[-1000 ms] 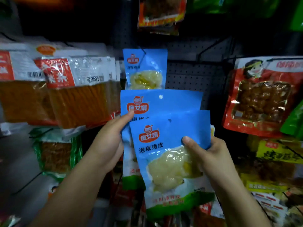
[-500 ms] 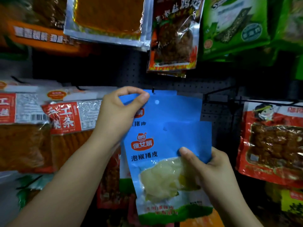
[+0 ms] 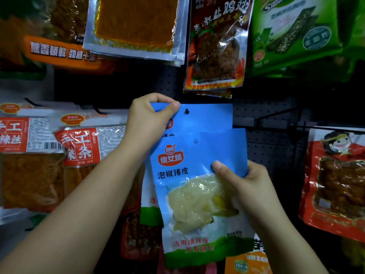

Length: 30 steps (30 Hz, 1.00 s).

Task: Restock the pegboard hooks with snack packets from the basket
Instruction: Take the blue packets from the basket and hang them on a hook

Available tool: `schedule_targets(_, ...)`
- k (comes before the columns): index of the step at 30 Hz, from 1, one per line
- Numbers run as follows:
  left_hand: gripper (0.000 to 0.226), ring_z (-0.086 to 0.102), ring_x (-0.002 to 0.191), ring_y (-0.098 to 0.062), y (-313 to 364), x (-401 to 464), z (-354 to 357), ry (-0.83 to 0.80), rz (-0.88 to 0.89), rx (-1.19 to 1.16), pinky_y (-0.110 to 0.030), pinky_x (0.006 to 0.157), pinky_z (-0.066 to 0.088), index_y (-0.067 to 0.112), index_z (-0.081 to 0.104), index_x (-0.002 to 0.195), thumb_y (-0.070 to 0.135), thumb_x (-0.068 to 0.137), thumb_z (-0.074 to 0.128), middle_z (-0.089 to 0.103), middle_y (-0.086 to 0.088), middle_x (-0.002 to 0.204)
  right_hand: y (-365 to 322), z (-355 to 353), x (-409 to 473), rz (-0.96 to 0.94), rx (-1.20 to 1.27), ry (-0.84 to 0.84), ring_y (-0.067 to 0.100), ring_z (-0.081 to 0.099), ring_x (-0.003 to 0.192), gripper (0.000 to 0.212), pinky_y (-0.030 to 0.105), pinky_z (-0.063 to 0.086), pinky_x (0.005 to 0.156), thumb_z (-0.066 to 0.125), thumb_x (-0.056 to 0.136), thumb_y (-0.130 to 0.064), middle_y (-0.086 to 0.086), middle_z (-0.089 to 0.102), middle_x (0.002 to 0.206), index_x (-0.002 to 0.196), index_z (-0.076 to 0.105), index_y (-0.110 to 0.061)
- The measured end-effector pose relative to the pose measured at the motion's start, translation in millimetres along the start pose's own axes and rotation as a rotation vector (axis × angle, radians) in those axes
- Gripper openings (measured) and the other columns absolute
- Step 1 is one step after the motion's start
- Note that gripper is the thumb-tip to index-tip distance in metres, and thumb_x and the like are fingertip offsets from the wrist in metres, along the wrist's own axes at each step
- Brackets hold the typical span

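Observation:
Two blue snack packets are in front of the black pegboard (image 3: 276,151). The rear blue packet (image 3: 209,117) has its hang hole on the black hook tip (image 3: 186,111). My left hand (image 3: 150,121) pinches that packet's top left corner between thumb and forefinger. In front and lower, the second blue packet (image 3: 189,194), with pale contents and a green bottom band, is gripped at its right edge by my right hand (image 3: 246,186), thumb on its front. Its own hang hole (image 3: 196,141) is free. The basket is out of view.
Orange-red strip packets (image 3: 83,151) hang to the left, red packets (image 3: 335,180) to the right. Above hang a silver-edged orange packet (image 3: 136,26), a dark red chicken-wing packet (image 3: 215,46) and green packets (image 3: 296,34). A bare hook (image 3: 276,115) juts out right of the blue packets.
My left hand raised the rear blue packet to the hook, and its hole now sits over the hook tip. The right hand kept hold of the front packet while the view tilted upward.

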<state>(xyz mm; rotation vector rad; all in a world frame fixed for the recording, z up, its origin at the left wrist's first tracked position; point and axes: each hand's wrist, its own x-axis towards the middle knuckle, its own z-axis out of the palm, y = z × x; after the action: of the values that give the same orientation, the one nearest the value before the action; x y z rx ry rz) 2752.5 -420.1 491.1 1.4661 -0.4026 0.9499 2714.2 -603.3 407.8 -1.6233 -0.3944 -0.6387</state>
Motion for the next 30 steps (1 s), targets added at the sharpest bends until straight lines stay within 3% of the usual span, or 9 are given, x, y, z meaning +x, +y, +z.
schedule_targets(3,0.014,0.058,0.046,-0.010,-4,1,3,-0.012,-0.016,0.001,-0.024,0.045,0.050,0.023,0.066,0.069,0.024,0.081,0.072,0.064,-0.003,0.057,6,1,3,0.034,0.040,0.001,0.004,0.051,0.038,0.020,0.020,0.039,0.045,0.071,0.083,-0.027,-0.009,0.059,0.046,0.064,0.071,-0.035)
schedule_targets(7,0.012,0.058,0.041,-0.002,-5,4,3,-0.014,-0.018,-0.004,-0.014,0.040,0.044,0.019,0.066,0.071,0.021,0.082,0.072,0.062,0.008,0.047,12,0,8,0.035,0.057,-0.004,0.005,0.051,0.038,0.019,0.018,0.038,0.042,0.070,0.084,-0.029,-0.009,0.058,0.045,0.065,0.070,-0.034)
schedule_targets(10,0.012,0.064,0.049,-0.012,-10,5,2,-0.010,0.014,0.052,-0.024,0.043,0.051,0.022,0.067,0.071,0.024,0.081,0.072,0.068,0.000,0.056,19,2,11,0.056,0.058,0.005,0.005,0.051,0.038,0.019,0.017,0.037,0.040,0.071,0.083,-0.029,-0.008,0.059,0.046,0.064,0.070,-0.031)
schedule_targets(12,0.012,0.067,0.058,-0.020,-15,6,2,-0.014,0.033,0.107,-0.033,0.053,0.056,0.025,0.067,0.070,0.026,0.081,0.073,0.070,-0.007,0.067,24,5,13,0.078,0.050,0.010,0.006,0.051,0.038,0.020,0.016,0.037,0.041,0.071,0.083,-0.029,-0.007,0.059,0.047,0.063,0.070,-0.029)
schedule_targets(20,0.013,0.067,0.059,0.000,-40,26,12,-0.069,0.024,0.085,-0.016,0.049,0.052,0.027,0.066,0.076,0.018,0.078,0.075,0.067,0.007,0.076,41,7,40,0.155,0.029,0.052,0.005,0.053,0.040,0.016,0.019,0.039,0.044,0.069,0.085,-0.028,-0.010,0.061,0.047,0.075,0.066,-0.017)
schedule_targets(30,0.021,0.064,0.069,-0.006,-77,61,45,-0.041,-0.015,0.199,-0.021,0.054,0.054,0.031,0.061,0.070,0.017,0.080,0.075,0.065,0.007,0.082,68,16,85,0.210,0.043,0.110,0.011,0.058,0.047,0.011,0.025,0.046,0.048,0.068,0.086,-0.027,-0.009,0.063,0.050,0.079,0.066,-0.019)
